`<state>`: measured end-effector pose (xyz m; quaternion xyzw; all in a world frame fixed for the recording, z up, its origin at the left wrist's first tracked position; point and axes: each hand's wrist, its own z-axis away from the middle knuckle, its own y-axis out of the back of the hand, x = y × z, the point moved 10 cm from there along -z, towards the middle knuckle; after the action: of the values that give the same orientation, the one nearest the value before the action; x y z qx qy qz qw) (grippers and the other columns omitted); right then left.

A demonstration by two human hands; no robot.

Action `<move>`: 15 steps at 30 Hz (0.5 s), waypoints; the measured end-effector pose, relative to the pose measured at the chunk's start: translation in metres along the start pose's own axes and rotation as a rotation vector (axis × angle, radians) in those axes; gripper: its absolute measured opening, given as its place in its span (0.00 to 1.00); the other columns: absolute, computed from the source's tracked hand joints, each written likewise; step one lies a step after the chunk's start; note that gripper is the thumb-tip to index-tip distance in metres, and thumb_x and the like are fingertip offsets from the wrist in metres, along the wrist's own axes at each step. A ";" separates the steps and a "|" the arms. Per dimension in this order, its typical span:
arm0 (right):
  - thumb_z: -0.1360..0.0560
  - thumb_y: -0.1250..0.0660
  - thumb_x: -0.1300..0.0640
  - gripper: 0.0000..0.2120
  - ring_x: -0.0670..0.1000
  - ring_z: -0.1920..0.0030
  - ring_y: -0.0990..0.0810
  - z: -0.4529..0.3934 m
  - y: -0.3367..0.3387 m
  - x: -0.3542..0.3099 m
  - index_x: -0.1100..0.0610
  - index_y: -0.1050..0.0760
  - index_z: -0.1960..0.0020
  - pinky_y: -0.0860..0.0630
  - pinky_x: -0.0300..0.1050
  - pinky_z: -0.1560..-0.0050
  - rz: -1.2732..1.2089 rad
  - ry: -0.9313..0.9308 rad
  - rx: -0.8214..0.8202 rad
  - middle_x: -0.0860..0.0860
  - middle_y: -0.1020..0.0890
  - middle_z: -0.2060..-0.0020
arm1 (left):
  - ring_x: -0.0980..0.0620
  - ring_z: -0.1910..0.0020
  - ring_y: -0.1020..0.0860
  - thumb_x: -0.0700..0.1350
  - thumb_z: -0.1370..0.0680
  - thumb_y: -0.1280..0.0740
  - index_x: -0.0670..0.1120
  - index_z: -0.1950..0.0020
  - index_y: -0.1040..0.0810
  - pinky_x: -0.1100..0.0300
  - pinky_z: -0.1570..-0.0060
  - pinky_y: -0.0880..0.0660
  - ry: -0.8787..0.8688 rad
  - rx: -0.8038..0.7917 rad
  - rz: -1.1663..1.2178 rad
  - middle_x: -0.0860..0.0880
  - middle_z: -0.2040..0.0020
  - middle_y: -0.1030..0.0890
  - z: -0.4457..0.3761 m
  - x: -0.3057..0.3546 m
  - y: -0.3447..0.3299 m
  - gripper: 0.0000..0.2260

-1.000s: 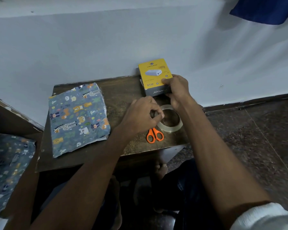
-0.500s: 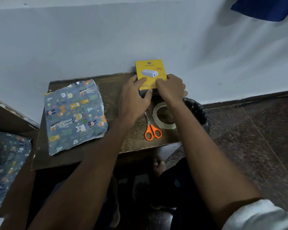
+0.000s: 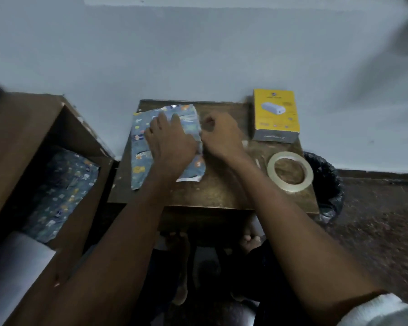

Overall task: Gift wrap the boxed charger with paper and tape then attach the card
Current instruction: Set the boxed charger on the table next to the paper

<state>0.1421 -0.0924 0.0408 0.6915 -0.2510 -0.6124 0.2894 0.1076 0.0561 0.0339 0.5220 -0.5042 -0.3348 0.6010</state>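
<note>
The yellow box, a white charger pictured on its lid, sits at the table's far right corner. The left hand presses flat on the blue animal-print paper; the right hand, fingers curled, pinches its edge. The tape lies nearer.

One yellow charger box at 1 o'clock on the table, one tape roll at 3 o'clock, one sheet of patterned wrapping paper at 10 o'clock, a second patterned sheet inside the one cardboard carton, two hands
</note>
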 end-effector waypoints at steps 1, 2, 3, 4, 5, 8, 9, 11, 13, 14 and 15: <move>0.28 0.27 0.59 0.14 0.58 0.42 0.20 -0.001 -0.012 0.000 0.61 0.18 0.44 0.27 0.48 0.43 -0.040 -0.059 -0.052 0.57 0.16 0.46 | 0.37 0.16 0.46 0.56 0.17 0.36 0.46 0.17 0.36 0.40 0.22 0.47 0.032 -0.012 -0.029 0.38 0.15 0.44 -0.001 -0.020 0.000 0.30; 0.29 0.26 0.60 0.15 0.57 0.42 0.19 -0.002 -0.021 -0.001 0.61 0.18 0.43 0.24 0.48 0.42 -0.081 -0.108 -0.072 0.57 0.16 0.46 | 0.36 0.15 0.49 0.58 0.16 0.38 0.48 0.16 0.37 0.38 0.21 0.49 0.046 -0.026 -0.058 0.39 0.14 0.45 -0.001 -0.037 -0.001 0.31; 0.30 0.26 0.60 0.17 0.57 0.42 0.19 -0.002 -0.027 -0.001 0.60 0.19 0.42 0.23 0.50 0.41 -0.114 -0.148 -0.068 0.57 0.16 0.45 | 0.36 0.15 0.52 0.61 0.16 0.39 0.50 0.15 0.39 0.37 0.21 0.51 0.048 -0.049 -0.081 0.40 0.14 0.47 0.001 -0.050 -0.005 0.31; 0.31 0.26 0.60 0.19 0.57 0.41 0.20 -0.003 -0.030 -0.001 0.59 0.19 0.41 0.23 0.51 0.40 -0.142 -0.179 -0.052 0.56 0.17 0.45 | 0.35 0.15 0.54 0.64 0.16 0.41 0.53 0.15 0.42 0.35 0.21 0.52 0.046 -0.078 -0.091 0.41 0.13 0.49 0.003 -0.060 -0.012 0.32; 0.31 0.26 0.59 0.19 0.56 0.41 0.20 -0.002 -0.033 -0.002 0.58 0.20 0.40 0.22 0.51 0.40 -0.163 -0.199 -0.039 0.56 0.17 0.44 | 0.35 0.15 0.55 0.66 0.16 0.43 0.55 0.14 0.45 0.33 0.21 0.53 0.044 -0.107 -0.090 0.42 0.13 0.50 0.005 -0.067 -0.019 0.33; 0.33 0.27 0.60 0.15 0.55 0.44 0.19 -0.001 -0.034 0.000 0.55 0.20 0.47 0.19 0.56 0.43 -0.245 -0.246 -0.002 0.53 0.18 0.47 | 0.37 0.14 0.59 0.68 0.15 0.48 0.59 0.13 0.53 0.31 0.21 0.55 0.036 -0.216 -0.046 0.45 0.12 0.57 0.008 -0.068 -0.034 0.33; 0.34 0.28 0.61 0.13 0.55 0.46 0.18 0.000 -0.033 0.003 0.54 0.21 0.50 0.18 0.58 0.45 -0.295 -0.264 0.010 0.53 0.17 0.49 | 0.38 0.14 0.61 0.68 0.15 0.49 0.59 0.13 0.55 0.30 0.21 0.57 0.026 -0.257 -0.033 0.46 0.12 0.59 0.007 -0.063 -0.037 0.33; 0.37 0.30 0.62 0.13 0.54 0.50 0.15 0.001 -0.029 0.011 0.53 0.21 0.53 0.16 0.61 0.49 -0.396 -0.299 0.023 0.50 0.15 0.53 | 0.39 0.14 0.62 0.68 0.15 0.49 0.59 0.13 0.56 0.30 0.21 0.60 -0.006 -0.303 -0.014 0.46 0.13 0.62 0.004 -0.048 -0.040 0.33; 0.38 0.32 0.62 0.17 0.51 0.53 0.14 0.003 -0.014 0.014 0.51 0.18 0.51 0.16 0.58 0.51 -0.414 -0.293 0.067 0.47 0.14 0.56 | 0.39 0.14 0.63 0.69 0.15 0.50 0.59 0.13 0.56 0.30 0.22 0.61 -0.040 -0.329 0.000 0.46 0.13 0.62 0.006 -0.030 -0.043 0.33; 0.36 0.32 0.63 0.18 0.50 0.53 0.14 0.004 -0.003 0.013 0.51 0.18 0.49 0.16 0.54 0.50 -0.368 -0.269 0.095 0.46 0.13 0.55 | 0.39 0.14 0.63 0.69 0.15 0.50 0.59 0.13 0.55 0.30 0.22 0.61 -0.058 -0.338 0.004 0.45 0.13 0.62 0.007 -0.021 -0.045 0.33; 0.34 0.32 0.64 0.18 0.49 0.52 0.15 0.006 0.009 0.012 0.52 0.18 0.46 0.18 0.49 0.51 -0.293 -0.240 0.132 0.46 0.13 0.53 | 0.39 0.14 0.62 0.69 0.15 0.50 0.60 0.13 0.54 0.30 0.22 0.61 -0.084 -0.345 0.006 0.45 0.13 0.62 0.009 -0.010 -0.048 0.33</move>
<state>0.1378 -0.1080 0.0378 0.6602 -0.2199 -0.7082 0.1195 0.1026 0.0518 -0.0159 0.3953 -0.4654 -0.4361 0.6610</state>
